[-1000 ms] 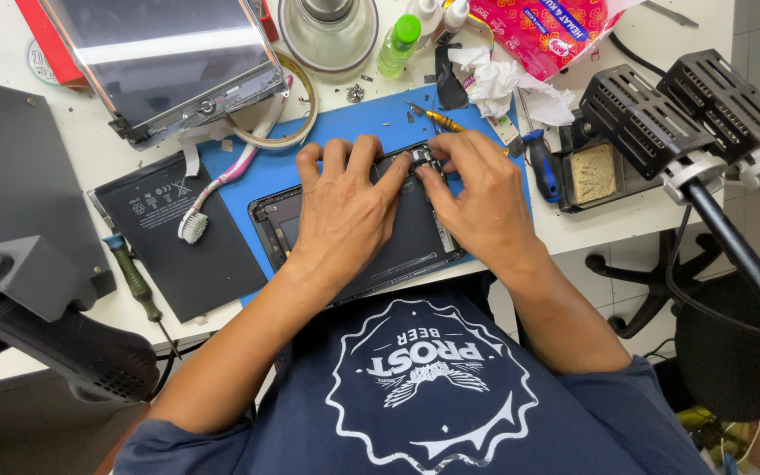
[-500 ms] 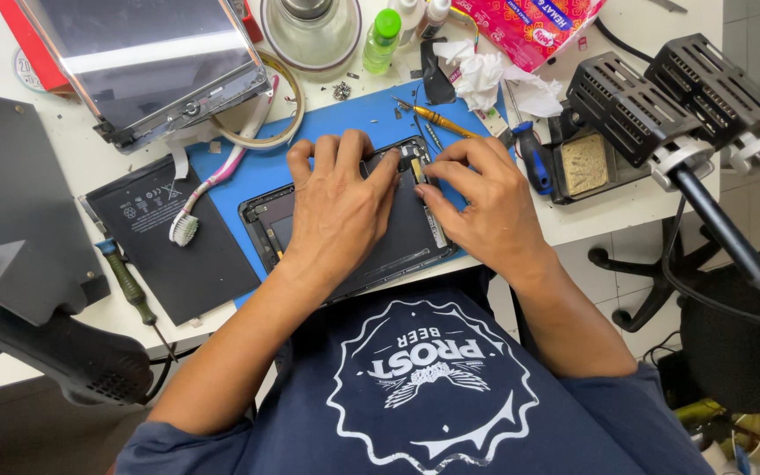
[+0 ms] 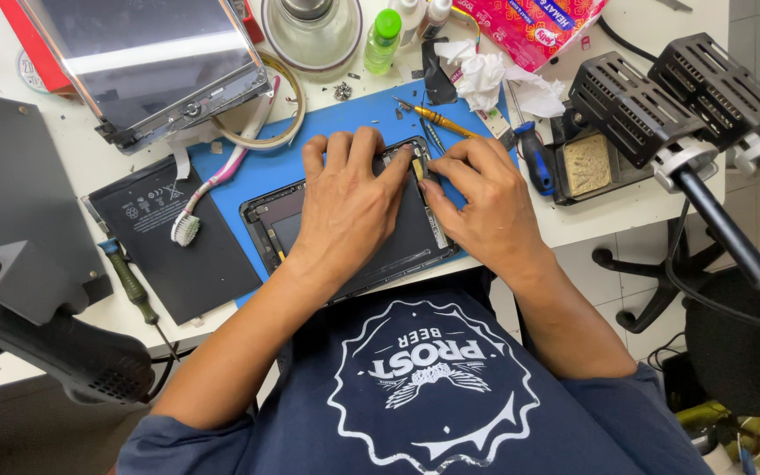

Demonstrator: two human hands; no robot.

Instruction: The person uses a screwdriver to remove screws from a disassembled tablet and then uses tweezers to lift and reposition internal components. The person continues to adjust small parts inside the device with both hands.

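Observation:
An opened dark tablet body (image 3: 279,224) lies on a blue work mat (image 3: 266,167) at the table's near edge. My left hand (image 3: 345,207) rests flat on the tablet, fingers spread and pressing near its far edge. My right hand (image 3: 481,202) sits beside it on the right, fingertips pinching at a small part by the tablet's far right corner. What lies under the fingertips is hidden. Both hands touch each other's fingertips there.
A flat black battery pack (image 3: 173,237) and a white toothbrush (image 3: 200,207) lie left of the mat. A detached screen (image 3: 147,62) sits at the back left. A yellow-handled tool (image 3: 437,119), blue-handled screwdriver (image 3: 534,158), crumpled tissue (image 3: 485,75), green-capped bottle (image 3: 382,40) and black lamp heads (image 3: 679,88) stand around.
The view has shifted slightly, so the tablet sits lower in frame. Both hands stay on the tablet, with the fingertips drawn a little closer at its far right corner.

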